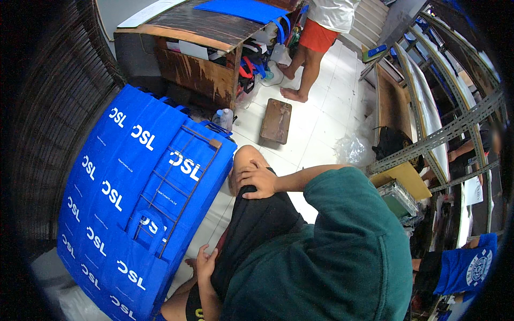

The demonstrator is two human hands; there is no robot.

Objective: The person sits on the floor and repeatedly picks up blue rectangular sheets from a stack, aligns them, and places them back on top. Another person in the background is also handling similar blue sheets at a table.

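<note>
A knock from the right knee (244, 158), which stood just beside the right edge of the stack of blue printed fabric panels (115, 179), could have shifted the top layers or slid off the thin metal wire frame (172, 183) lying over them; nothing visible pinned that frame down. The stack stood left of the person, apart from both hands. The right hand (257, 180) lay relaxed over the knee, fingers slightly spread and gently bent, touching the hem of the black shorts (259, 216) and grasping nothing visible. The left hand (205, 263) hung nearer, fingers loosely curled beside the shorts; whether its fingertips pinched anything, I could not tell.
</note>
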